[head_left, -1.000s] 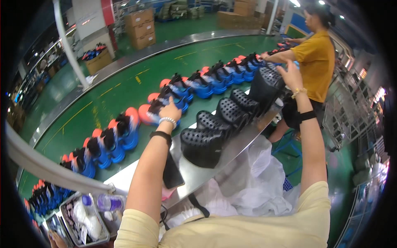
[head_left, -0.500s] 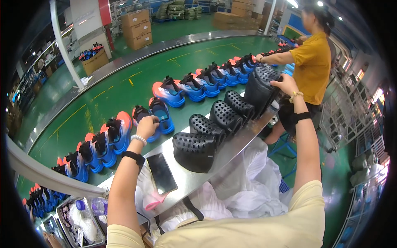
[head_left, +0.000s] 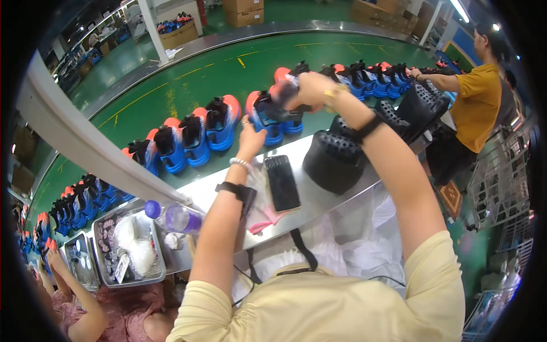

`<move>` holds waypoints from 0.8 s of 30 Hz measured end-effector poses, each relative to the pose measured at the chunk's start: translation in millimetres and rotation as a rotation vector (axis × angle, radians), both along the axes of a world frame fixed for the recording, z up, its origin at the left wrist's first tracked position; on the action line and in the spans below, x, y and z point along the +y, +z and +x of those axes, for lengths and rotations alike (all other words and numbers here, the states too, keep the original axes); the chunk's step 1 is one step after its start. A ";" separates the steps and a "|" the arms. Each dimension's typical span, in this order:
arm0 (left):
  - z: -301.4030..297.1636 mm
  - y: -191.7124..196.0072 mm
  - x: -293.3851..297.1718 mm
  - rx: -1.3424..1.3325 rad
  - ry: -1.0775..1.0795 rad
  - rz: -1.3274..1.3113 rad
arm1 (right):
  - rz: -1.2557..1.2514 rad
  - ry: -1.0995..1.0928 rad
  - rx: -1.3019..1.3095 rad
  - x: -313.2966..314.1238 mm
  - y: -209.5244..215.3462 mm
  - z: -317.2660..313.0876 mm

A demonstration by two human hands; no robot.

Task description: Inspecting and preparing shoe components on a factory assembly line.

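Observation:
My left hand (head_left: 250, 141) is closed at the near side of a blue and orange sneaker (head_left: 265, 117) with a black collar, its fingertips at the shoe's edge. My right hand (head_left: 313, 91) reaches over the sneaker row, closed around a dark piece (head_left: 286, 94) smeared by motion; its kind cannot be made out. That piece hangs just above the sneakers beside my left hand. Below my right forearm, black clog-shaped pieces (head_left: 331, 162) with holes in their tops stand on the metal ledge (head_left: 228, 176). My right arm partly hides them.
A black phone (head_left: 282, 182) lies on the ledge. At left stand a metal tray (head_left: 162, 256) and a purple-capped bottle (head_left: 181, 219). More sneakers (head_left: 194, 139) line the green belt (head_left: 188, 91). A white post (head_left: 97, 137) slants nearby. Co-workers are at right (head_left: 484, 97) and lower left (head_left: 85, 313).
My right hand has left the black clog-shaped pieces and swung left over the sneakers with a dark piece. My left hand stays by a sneaker. The view has turned, shifting the scene.

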State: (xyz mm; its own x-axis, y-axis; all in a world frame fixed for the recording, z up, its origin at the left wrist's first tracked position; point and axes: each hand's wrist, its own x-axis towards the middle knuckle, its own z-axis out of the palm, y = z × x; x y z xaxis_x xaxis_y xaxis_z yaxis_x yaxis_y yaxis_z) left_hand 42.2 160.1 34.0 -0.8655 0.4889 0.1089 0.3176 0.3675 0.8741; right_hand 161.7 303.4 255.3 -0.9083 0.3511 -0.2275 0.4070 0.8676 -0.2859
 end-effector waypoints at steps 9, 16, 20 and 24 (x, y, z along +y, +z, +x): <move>12.4 4.2 -2.1 0.036 -0.110 -0.137 | 0.320 -0.207 0.091 -26.9 -126.7 -103.7; 11.0 2.9 -11.3 0.090 -0.140 -0.140 | 0.438 -0.238 0.143 -42.3 -165.3 -127.7; 17.6 24.1 -15.3 0.026 -0.088 -0.181 | 0.466 -0.144 0.205 -41.4 -157.6 -116.5; 11.2 22.8 -17.3 0.076 -0.113 -0.217 | 0.329 -0.181 0.207 -34.8 -148.2 -104.8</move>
State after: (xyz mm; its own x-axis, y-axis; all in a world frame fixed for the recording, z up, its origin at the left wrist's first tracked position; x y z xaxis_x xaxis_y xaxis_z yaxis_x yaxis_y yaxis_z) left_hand 53.4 142.7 56.8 -0.7972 0.6014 0.0534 0.4291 0.5022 0.7508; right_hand 57.0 268.6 107.1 -0.8399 0.5327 0.1037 0.5244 0.8459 -0.0973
